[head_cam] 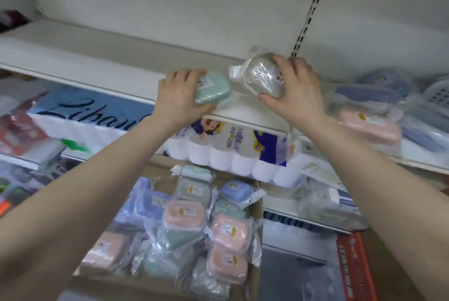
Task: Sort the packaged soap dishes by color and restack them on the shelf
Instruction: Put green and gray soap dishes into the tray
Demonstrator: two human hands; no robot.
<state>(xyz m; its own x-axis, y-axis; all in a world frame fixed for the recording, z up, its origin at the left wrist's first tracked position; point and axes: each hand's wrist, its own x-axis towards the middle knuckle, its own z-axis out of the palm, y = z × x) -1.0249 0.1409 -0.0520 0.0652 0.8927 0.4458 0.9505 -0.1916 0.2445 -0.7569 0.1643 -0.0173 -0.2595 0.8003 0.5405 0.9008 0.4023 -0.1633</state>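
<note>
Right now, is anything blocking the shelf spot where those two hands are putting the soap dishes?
Nothing visible. The left hand holds a green soap dish, the right hand a grey soap dish; the shelf behind lies bare.

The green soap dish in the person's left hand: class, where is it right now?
In the head view, the green soap dish sits centre-frame on the white shelf's front edge, left hand gripping it, just left of the grey soap dish.

Mint soap dish [213, 90], grey soap dish [263, 79]
</note>
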